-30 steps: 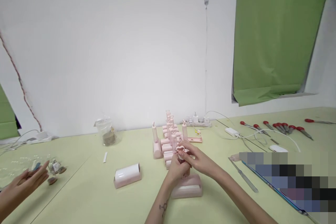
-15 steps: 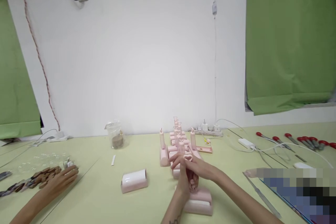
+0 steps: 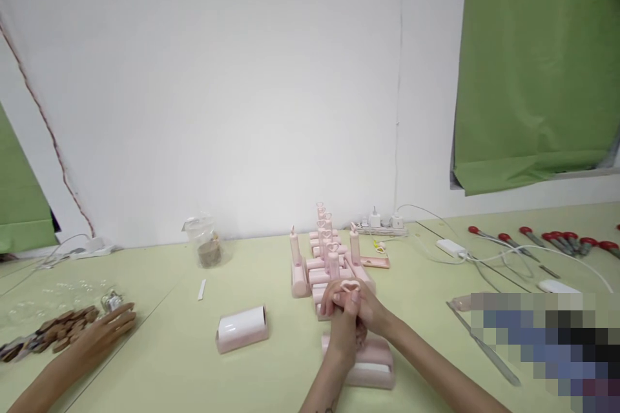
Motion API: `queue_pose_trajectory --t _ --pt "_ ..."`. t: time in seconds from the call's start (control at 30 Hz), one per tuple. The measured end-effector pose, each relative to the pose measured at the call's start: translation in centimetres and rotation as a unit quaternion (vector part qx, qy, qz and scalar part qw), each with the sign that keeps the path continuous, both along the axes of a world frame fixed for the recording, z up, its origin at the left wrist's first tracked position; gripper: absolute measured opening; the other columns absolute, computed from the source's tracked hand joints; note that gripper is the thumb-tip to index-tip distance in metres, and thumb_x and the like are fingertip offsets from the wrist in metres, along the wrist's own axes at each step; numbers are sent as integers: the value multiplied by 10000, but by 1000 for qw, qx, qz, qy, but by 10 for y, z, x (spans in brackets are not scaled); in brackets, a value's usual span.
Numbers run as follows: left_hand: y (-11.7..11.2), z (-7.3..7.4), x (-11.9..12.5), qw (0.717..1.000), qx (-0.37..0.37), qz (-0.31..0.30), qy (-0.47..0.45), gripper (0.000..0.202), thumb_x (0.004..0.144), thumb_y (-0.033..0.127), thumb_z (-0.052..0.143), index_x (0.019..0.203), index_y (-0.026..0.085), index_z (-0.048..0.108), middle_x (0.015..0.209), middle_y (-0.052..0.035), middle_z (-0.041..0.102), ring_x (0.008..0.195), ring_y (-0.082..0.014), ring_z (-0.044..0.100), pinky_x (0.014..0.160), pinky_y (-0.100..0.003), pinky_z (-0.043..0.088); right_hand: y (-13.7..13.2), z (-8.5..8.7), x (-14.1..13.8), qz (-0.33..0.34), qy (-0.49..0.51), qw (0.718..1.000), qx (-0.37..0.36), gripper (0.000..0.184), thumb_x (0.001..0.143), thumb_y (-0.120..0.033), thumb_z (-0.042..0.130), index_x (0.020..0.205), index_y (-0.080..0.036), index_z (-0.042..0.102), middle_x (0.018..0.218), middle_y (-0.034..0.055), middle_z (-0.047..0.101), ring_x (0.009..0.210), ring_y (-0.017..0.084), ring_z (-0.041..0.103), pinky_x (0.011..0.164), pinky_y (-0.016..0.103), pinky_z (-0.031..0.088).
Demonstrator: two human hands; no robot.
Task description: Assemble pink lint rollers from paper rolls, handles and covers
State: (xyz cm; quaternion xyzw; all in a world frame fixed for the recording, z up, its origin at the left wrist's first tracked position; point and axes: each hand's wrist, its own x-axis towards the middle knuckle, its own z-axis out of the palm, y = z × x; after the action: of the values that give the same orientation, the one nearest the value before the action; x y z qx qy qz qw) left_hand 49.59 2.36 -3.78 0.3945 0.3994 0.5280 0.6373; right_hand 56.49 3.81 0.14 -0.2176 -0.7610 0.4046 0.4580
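In the head view, my left hand is wrapped round the upright pink handle of a lint roller, whose heart-shaped loop shows above my fingers. My right hand clasps over it from the right, its fingers folded across the left. Below my hands lies the roller's pink cover with a white roll. Most of the handle is hidden by my fingers. Just behind stand several pink lint rollers with heart loops on top.
A white roll in a pink cover lies left of my hands. Further left, a co-worker's hand rests by brown pieces. A plastic bag, a power strip, cables and red-ended tools lie toward the back. A grey strip is right.
My right hand's fingers have folded down from lying stretched over the top to clasping my left hand. The heart loop shows more clearly. The whole view has shifted slightly.
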Motion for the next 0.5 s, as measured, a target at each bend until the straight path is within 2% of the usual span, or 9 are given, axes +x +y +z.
queue_pose_trajectory --t 0.07,0.13,0.2,0.23,0.27,0.33,0.43,0.5 --pt "2 -5 0 1000 26 4 5 402 631 615 503 783 243 502 363 75 321 280 -91 295 348 -226 230 1 1 0 -24 -17 1000 -8 289 777 -289 427 584 -155 595 605 27 567 600 147 534 617 276 444" --pt "5 -8 -1 997 66 -21 17 386 648 628 472 745 255 496 333 86 251 272 -80 235 360 -227 212 1 3 1 -51 -30 998 -17 263 786 -305 422 673 -158 610 683 35 581 652 158 548 636 282 446" --pt "8 -8 -5 991 120 -50 29 366 641 608 498 668 244 488 324 78 246 280 -77 230 370 -236 214 -3 2 6 -87 -40 995 -25 238 788 -320 431 904 -184 588 893 56 581 812 186 554 712 308 447" --pt "9 -7 -7 987 144 -57 34 353 622 585 538 642 237 483 330 70 272 290 -76 244 374 -240 219 -6 -2 10 -110 -49 992 -28 294 786 -324 435 1038 -206 529 1013 65 546 911 200 531 765 325 437" --pt "10 -4 -10 984 162 -60 36 344 600 562 576 644 234 486 342 63 301 299 -77 258 376 -243 224 -9 -7 15 -131 -60 989 -32 375 785 -321 430 1148 -225 442 1117 72 492 1001 208 493 815 340 419" --pt "11 1 -14 982 179 -56 26 364 576 557 604 715 240 495 358 64 332 308 -78 265 376 -244 248 -18 -23 26 -160 -100 981 -39 489 784 -298 409 1255 -236 295 1234 82 392 1118 212 409 886 361 378" --pt "13 10 -19 982 179 -50 24 425 633 643 483 761 238 475 411 42 406 350 -105 367 432 -269 369 -30 -48 39 -174 -197 964 -32 618 727 -296 490 1286 -229 234 1296 97 322 1181 246 331 930 393 333" --pt "15 15 -21 988 148 -15 42 456 678 669 371 737 223 449 556 -8 506 525 -156 518 582 -297 448 -33 -57 42 -192 -234 953 -15 669 692 -320 554 1281 -229 250 1275 101 358 1166 265 341 928 402 329"
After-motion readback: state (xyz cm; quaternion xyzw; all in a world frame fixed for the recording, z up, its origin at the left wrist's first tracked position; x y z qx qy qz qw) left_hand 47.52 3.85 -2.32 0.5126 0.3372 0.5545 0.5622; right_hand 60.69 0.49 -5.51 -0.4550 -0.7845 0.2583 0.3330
